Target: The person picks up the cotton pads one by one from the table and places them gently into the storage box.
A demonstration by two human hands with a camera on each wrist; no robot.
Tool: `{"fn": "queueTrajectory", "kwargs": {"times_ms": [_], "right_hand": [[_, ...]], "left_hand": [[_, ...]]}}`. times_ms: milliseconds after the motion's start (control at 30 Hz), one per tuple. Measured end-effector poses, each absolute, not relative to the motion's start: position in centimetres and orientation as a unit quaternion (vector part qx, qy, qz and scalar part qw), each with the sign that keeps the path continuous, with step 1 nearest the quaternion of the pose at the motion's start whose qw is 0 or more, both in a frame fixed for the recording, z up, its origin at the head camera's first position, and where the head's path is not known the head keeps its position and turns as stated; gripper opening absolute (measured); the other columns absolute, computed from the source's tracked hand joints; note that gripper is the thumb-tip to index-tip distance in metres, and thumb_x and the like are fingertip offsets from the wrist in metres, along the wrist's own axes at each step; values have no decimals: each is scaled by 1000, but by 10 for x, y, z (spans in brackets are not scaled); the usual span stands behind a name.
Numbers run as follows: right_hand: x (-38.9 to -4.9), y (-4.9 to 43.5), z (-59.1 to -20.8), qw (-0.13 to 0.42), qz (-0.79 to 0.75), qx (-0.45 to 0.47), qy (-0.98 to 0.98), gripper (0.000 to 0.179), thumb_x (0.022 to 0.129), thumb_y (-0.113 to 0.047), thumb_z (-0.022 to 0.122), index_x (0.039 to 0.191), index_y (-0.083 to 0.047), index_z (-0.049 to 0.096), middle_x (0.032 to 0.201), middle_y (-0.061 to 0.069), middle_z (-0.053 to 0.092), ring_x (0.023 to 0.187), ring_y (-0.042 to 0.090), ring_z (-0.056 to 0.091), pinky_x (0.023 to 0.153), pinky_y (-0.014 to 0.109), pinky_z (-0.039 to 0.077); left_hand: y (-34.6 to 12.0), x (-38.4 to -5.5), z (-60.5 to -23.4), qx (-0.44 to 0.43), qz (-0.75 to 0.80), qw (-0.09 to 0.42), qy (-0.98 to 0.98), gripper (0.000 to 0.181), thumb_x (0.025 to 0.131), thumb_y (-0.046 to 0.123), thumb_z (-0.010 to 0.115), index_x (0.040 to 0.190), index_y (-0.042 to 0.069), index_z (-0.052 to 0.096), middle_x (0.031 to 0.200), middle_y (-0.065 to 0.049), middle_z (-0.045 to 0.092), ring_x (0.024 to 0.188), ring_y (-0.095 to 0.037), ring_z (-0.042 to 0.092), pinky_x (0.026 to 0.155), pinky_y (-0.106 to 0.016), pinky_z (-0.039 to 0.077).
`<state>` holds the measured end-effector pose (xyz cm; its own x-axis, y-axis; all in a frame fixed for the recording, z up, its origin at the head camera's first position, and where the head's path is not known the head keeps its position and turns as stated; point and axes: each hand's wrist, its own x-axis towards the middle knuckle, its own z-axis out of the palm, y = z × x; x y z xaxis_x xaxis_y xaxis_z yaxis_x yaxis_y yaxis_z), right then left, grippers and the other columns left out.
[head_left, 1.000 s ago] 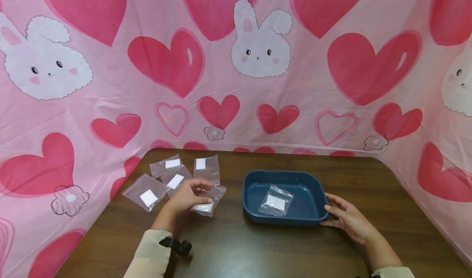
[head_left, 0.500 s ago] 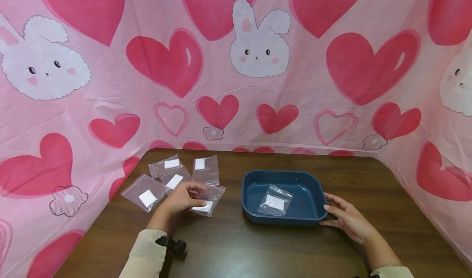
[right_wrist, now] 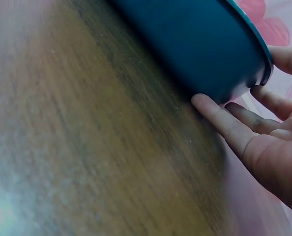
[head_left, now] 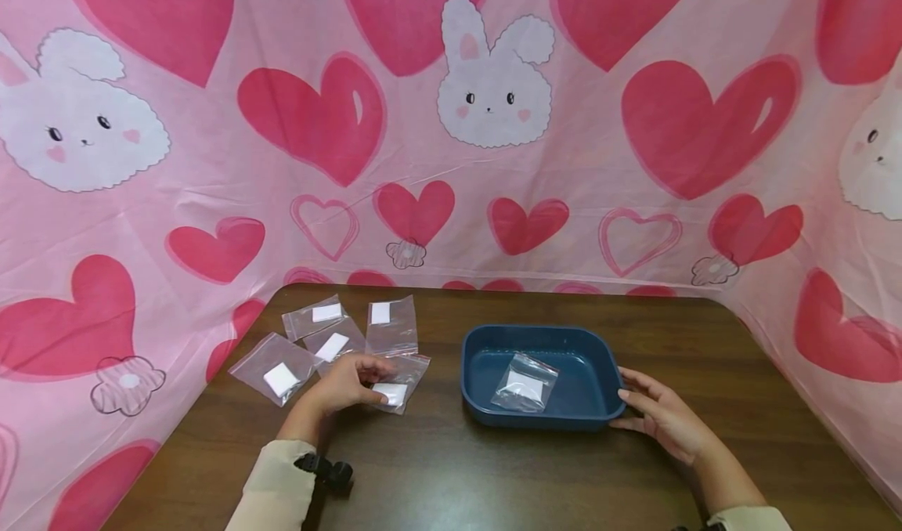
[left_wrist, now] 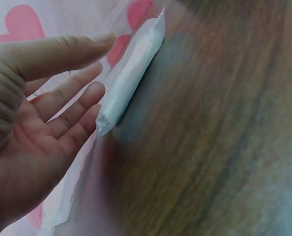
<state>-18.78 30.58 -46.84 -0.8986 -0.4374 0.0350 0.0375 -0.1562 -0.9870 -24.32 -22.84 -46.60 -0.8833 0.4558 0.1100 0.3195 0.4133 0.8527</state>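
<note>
My left hand [head_left: 345, 384] is over a clear zip bag [head_left: 409, 372] with a white block inside, lying on the table. In the left wrist view, the thumb stands apart from the fingers, whose tips are by the edge of the white packet [left_wrist: 131, 73]; whether they touch it is unclear. At the right end of a dark blue rectangular dish [head_left: 543, 419], my right hand [head_left: 665, 417] rests its extended fingers on the outer wall and rim. Inside that dish lies another zip bag [head_left: 524, 384] with a white block. The right wrist view shows the dish wall [right_wrist: 200, 44] close up.
Several more zip bags with white blocks lie at the left: one [head_left: 278, 370] nearest the left edge, one [head_left: 393, 326] towards the back, and overlapping ones [head_left: 331, 347] between. The brown wooden table [head_left: 451, 476] meets a pink heart-and-rabbit cloth [head_left: 486, 225] at the back and sides.
My left hand has shifted slightly left and lower over the zip bag, uncovering more of its white block. The right hand and the dish look unchanged.
</note>
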Motion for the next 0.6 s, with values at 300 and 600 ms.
{"fn": "queueTrajectory", "kwargs": {"times_ms": [300,600], "right_hand": [[-190,309,-471,169,-757,-170,607,36,104,-4,39,134,-19,53,127,-2,55,108,21,63,87,48,53],[-189,307,-469,171,-757,-176,605,37,104,-3,40,134,-18,53,127,-1,56,108,21,63,86,49,53]], "left_hand": [[-233,-242,-467,244,451,68,856,45,67,6,89,109,2,72,124,-15,65,112,-31,62,94,-37,50],[-229,-242,-470,247,363,53,897,44,66,15,90,108,15,75,114,-3,70,100,-22,60,86,-34,49]]}}
